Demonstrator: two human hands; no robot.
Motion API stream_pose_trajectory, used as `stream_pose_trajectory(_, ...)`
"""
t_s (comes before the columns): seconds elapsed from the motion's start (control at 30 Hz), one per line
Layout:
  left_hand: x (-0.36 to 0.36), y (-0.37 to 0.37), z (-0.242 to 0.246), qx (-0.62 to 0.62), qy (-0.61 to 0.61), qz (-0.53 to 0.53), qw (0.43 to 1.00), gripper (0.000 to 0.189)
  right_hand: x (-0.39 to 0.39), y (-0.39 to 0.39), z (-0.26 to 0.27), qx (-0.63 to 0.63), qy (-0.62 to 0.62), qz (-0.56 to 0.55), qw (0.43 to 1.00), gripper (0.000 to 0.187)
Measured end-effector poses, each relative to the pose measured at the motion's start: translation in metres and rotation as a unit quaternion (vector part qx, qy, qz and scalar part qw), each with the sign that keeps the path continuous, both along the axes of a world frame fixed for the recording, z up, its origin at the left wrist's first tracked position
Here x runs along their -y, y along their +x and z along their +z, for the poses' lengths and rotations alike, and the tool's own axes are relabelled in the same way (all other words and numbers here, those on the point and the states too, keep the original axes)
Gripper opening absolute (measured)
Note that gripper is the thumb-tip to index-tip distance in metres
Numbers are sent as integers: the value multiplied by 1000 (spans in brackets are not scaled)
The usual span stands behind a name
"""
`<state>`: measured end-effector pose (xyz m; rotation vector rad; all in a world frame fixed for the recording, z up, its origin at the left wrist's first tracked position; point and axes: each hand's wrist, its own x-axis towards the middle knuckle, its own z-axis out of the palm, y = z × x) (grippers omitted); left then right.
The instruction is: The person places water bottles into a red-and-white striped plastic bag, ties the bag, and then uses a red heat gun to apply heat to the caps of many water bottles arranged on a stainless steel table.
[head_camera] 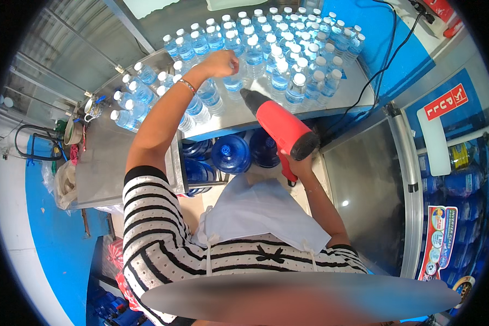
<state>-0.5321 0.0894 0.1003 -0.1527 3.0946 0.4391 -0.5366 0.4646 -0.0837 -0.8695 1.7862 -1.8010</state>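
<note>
My right hand (295,163) is closed around the handle of a red heat gun or hair dryer (283,126), whose black nozzle points up and left towards the bottles. Over the counter, my left hand (224,64) reaches in with its fingers curled, right above a clear water bottle (233,84); whether the fingers grip its cap is hidden. Rows of capped water bottles (254,55) with blue labels stand upright around that hand. More bottles (142,91) stand to the left, past my left forearm.
Beneath the counter (224,124) are large blue water jugs (230,154). A steel sink counter (106,163) with a plastic bag (66,183) lies left. At right stands a glass-door refrigerator (411,183). Black cables (385,71) hang down the blue wall at the upper right.
</note>
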Motion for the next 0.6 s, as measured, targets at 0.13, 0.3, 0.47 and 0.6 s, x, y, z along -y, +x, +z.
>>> stream_pose_trajectory(0.13,22,6,-3,12,12,9,1000,18,25,-6,-11,-4,30,-30,999,57)
stream_pose_trajectory(0.3,37,6,-3,77,43,12,996,25,37,-6,-13,40,-17,1,999,56)
stream_pose_trajectory(0.47,36,-9,10,192,48,30,980,29,29,1,-3,31,-8,-4,999,51)
stream_pose_trajectory(0.6,30,-40,-1,35,-38,7,999,38,17,3,12,56,12,-8,998,41)
